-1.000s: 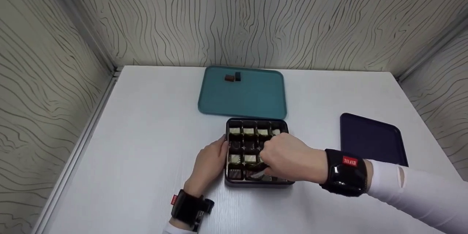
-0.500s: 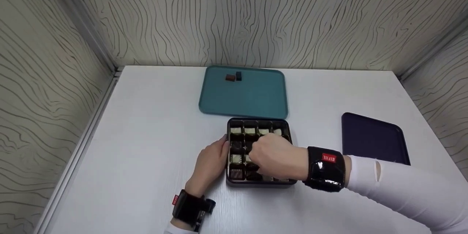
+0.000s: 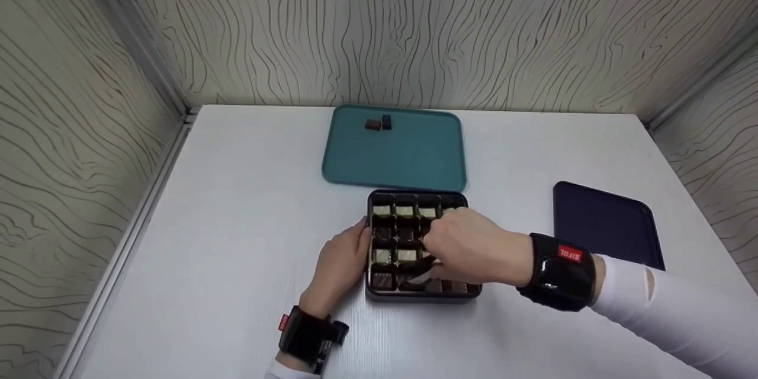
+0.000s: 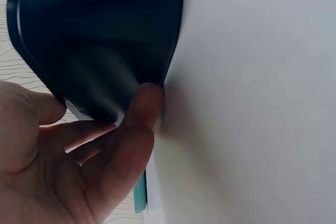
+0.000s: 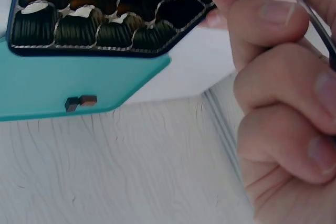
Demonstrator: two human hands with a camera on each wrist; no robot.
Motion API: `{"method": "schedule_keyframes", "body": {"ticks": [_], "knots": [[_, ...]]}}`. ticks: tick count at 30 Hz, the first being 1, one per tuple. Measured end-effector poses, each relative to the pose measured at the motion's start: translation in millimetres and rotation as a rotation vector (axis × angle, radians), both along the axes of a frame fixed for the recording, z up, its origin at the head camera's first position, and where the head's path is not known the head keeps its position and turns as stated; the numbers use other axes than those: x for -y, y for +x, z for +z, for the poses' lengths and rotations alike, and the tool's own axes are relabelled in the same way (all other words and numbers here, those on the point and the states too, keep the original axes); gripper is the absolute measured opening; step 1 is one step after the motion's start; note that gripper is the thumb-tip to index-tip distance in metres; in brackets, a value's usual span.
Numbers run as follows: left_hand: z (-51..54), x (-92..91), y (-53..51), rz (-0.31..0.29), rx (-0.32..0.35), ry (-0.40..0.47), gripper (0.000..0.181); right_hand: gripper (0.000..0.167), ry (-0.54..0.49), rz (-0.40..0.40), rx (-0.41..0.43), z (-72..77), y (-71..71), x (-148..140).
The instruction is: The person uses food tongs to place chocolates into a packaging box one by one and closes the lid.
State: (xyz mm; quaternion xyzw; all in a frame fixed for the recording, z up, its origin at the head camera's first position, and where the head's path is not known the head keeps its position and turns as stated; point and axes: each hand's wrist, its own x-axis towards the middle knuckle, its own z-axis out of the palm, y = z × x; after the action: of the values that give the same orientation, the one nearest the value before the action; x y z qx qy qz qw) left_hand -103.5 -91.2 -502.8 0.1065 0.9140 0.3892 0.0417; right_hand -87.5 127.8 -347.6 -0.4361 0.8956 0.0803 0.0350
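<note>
A dark square chocolate box (image 3: 424, 298) has a divided insert with brown and pale chocolates in its cups. My left hand (image 3: 339, 266) rests against the box's left wall; in the left wrist view its fingertips (image 4: 147, 100) touch the dark wall low down, by the table. Over the right part of the box, my right hand (image 3: 471, 246) grips slim metal tongs (image 3: 423, 277), whose tips point down into the front row. Close up, the right wrist view has my curled fingers (image 5: 283, 85) round the tongs' two arms. The tongs' tips are too small to tell what they touch.
Behind the box lies a teal tray (image 3: 408, 154) with a brown chocolate (image 3: 373, 125) and a dark chocolate (image 3: 386, 122) near its back edge. To the right is a dark purple lid or tray (image 3: 604, 222), partly behind the right arm. Patterned walls (image 3: 391, 29) enclose the white table (image 3: 249, 189).
My right hand shifted left over the box, then back right with the tongs, whose tips now show above the front row. My left hand has stayed against the box.
</note>
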Motion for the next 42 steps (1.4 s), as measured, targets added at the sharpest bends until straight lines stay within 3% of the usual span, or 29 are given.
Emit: {"method": "schedule_keyframes", "body": {"ticks": [9,13,18,25,34,42], "knots": [[-1.6,-0.6,-0.8,0.007,0.028,0.006,0.047,0.053,-0.141,-0.156,0.138,18.5,-15.9,-39],[-1.8,-0.3,-0.9,0.010,0.030,0.011,0.048,0.042,-0.187,-0.231,0.135,17.4,-29.5,-53],[-2.0,0.7,-0.5,0.014,0.031,0.005,0.048,0.026,-0.238,-0.320,0.104,8.9,-47.0,-64],[-2.5,-0.1,-1.1,0.013,0.019,0.002,0.047,0.037,-0.279,-0.451,0.094,-6.8,-71.6,-69],[-2.1,-0.6,-1.0,-0.004,0.004,-0.013,0.047,0.035,-0.301,-0.520,0.060,-27.6,-109.9,-67],[-1.9,-2.1,-0.8,0.007,0.010,-0.008,0.047,0.050,-0.335,-0.571,0.033,-47.8,-153.4,-54]]}}
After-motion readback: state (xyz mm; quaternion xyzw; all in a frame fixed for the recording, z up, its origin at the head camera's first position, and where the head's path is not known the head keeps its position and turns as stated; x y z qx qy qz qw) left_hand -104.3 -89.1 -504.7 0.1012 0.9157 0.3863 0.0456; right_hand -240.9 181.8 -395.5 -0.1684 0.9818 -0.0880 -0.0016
